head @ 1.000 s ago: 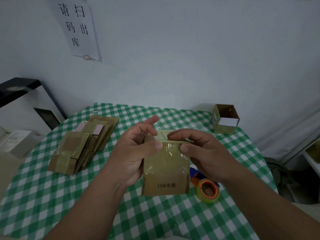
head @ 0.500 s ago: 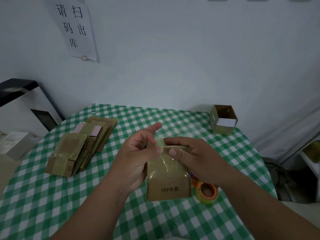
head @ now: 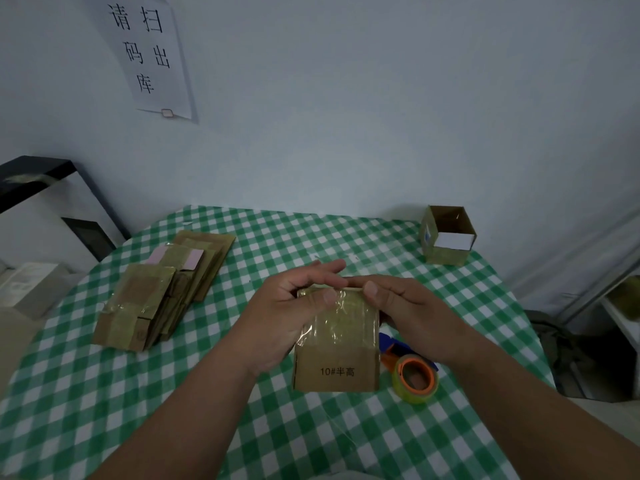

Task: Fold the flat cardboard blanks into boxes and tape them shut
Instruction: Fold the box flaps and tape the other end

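I hold one box (head: 336, 344) up over the surface (head: 104, 393) with both hands, so I can see its top edge and work on it. My left hand (head: 284, 313) grips the left side of the box, with the thumb pressed flat on the shiny tape (head: 337, 320) near the top. My right hand (head: 405, 306) grips the right top corner, thumb on the front and fingers behind. I think I am rubbing the tape down so it sticks over the edge and keeps the flaps closed. The box is closed here, so I cannot see inside it. The tape roll (head: 415, 379) lies just beside the box on the right, close by so I can grab it again fast. A pile of flat blanks (head: 159, 296) waits on the left side of the surface, well apart from my hands. At the far right sits an open box (head: 448, 240). It stands upright with its top open, and I can see something white inside, but I cannot tell what it is.
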